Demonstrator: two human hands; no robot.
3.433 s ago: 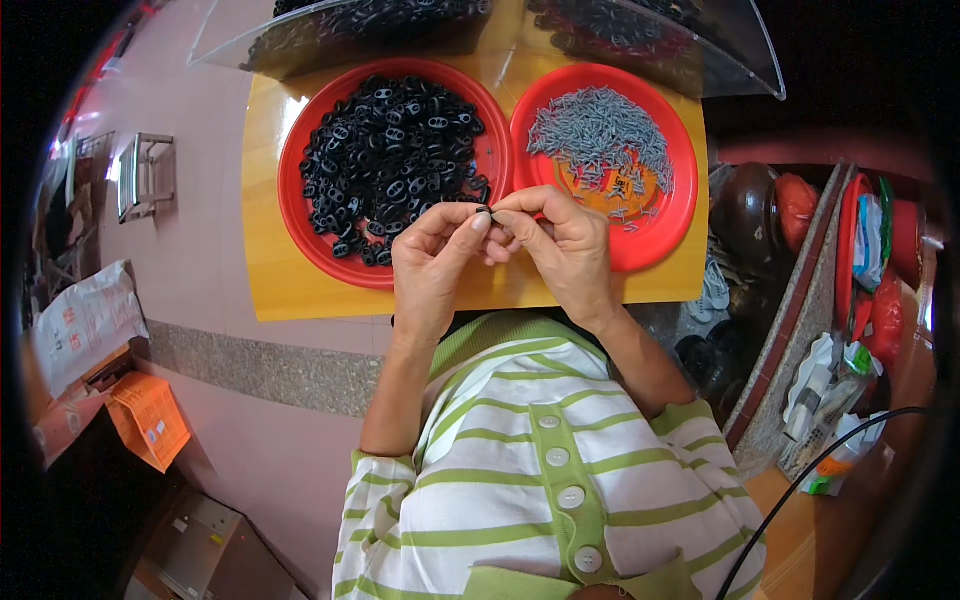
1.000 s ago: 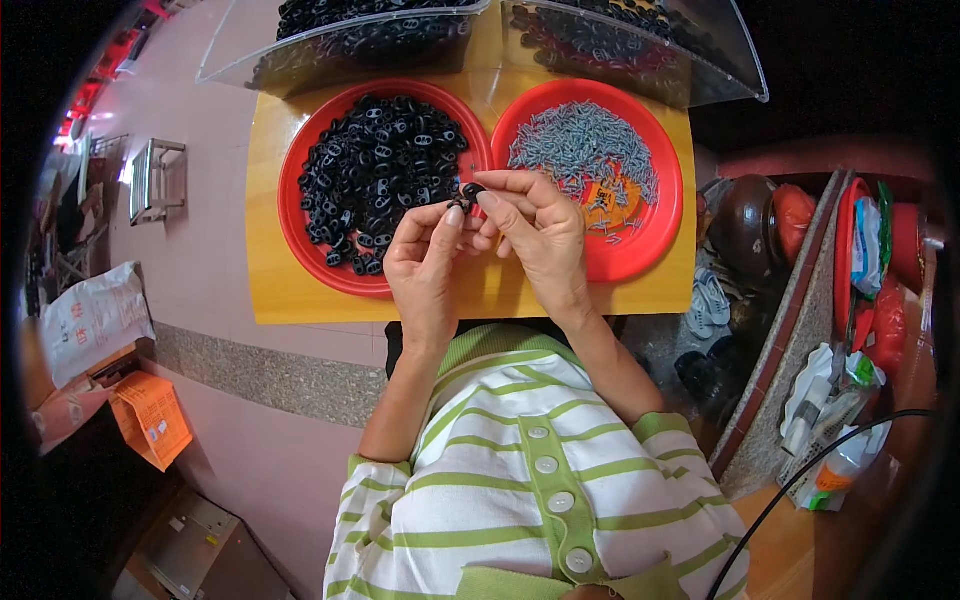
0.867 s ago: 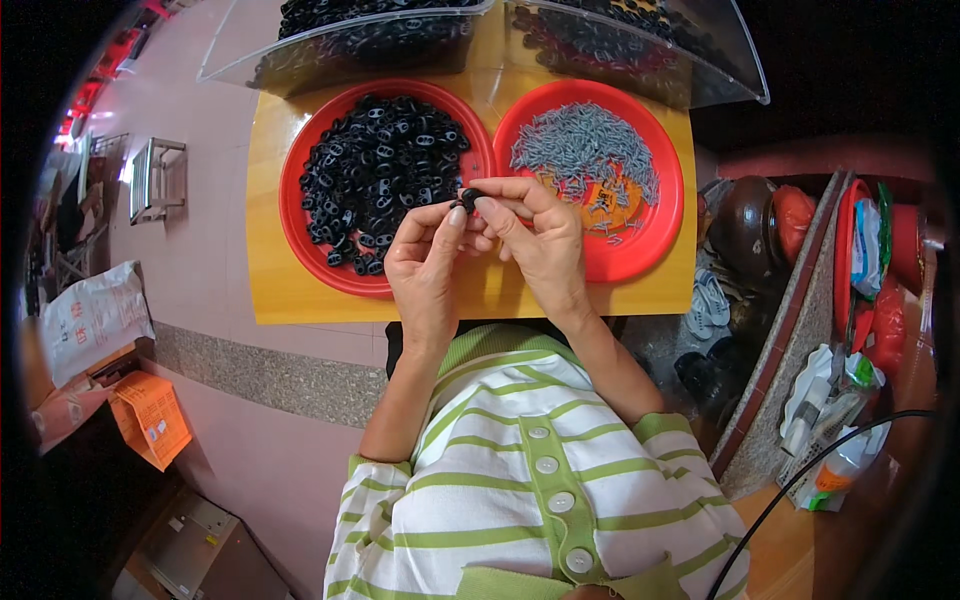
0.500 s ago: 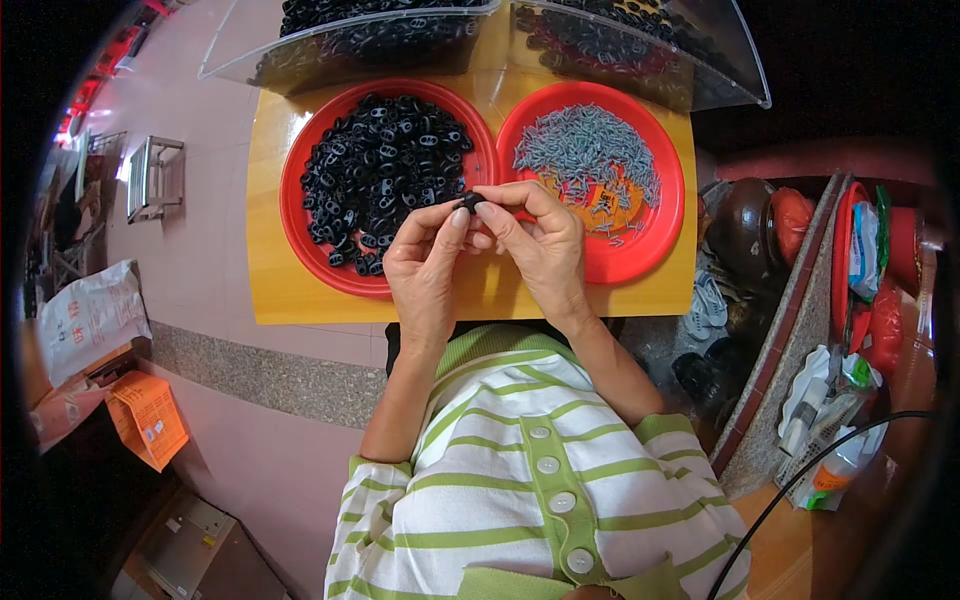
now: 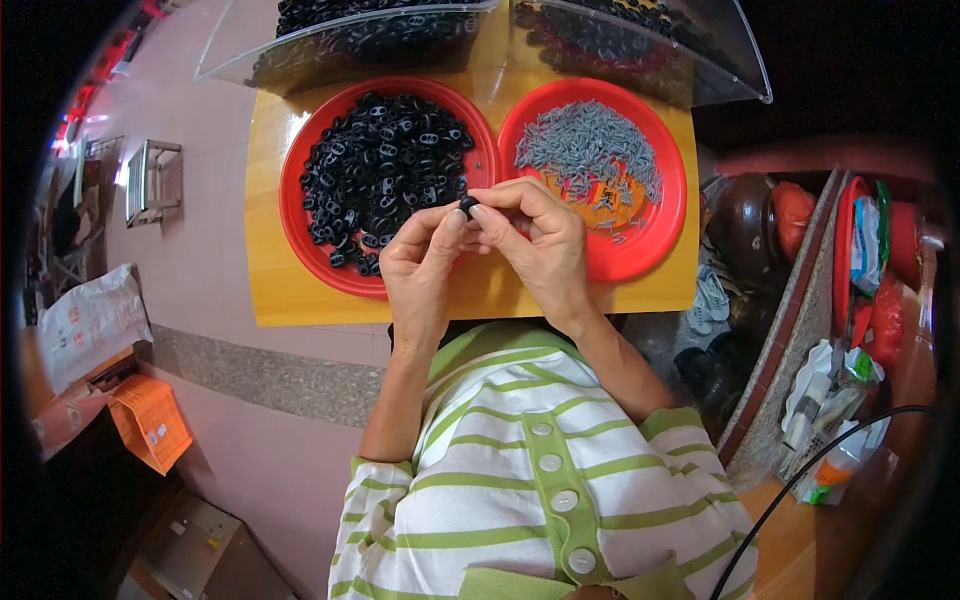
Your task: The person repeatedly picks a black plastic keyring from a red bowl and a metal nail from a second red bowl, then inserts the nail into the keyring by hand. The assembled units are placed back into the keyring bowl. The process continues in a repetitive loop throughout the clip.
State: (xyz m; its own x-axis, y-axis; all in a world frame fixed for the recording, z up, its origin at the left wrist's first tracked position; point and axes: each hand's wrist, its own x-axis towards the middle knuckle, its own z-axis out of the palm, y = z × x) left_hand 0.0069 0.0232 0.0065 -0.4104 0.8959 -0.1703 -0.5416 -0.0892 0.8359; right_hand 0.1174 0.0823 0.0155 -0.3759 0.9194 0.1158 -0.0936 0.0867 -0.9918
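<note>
Between the fingertips of both hands I hold a small black plastic piece (image 5: 467,203). My left hand (image 5: 422,243) pinches it from the left with thumb and forefinger. From the right, my right hand (image 5: 536,236) is closed on the same piece, its other fingers curled. Fingers cover most of it; whether a screw is in it does not show. Below and left of the hands lies a round red tray (image 5: 292,200) heaped with black oval two-hole plastic pieces (image 5: 375,165). Another red tray (image 5: 672,200) on the right holds many small grey screws (image 5: 590,140) and an orange label (image 5: 608,203).
Two clear bins (image 5: 360,45) of black pieces stand along the far side of the yellow wooden table (image 5: 268,200). At right are a stone-edged ledge (image 5: 770,330), bags and a black cable (image 5: 810,440). A metal stool (image 5: 150,180) and an orange bag (image 5: 150,422) are at left.
Both hands stay together over the trays with the black piece, which has turned slightly between the fingertips. The view has shifted very slightly.
</note>
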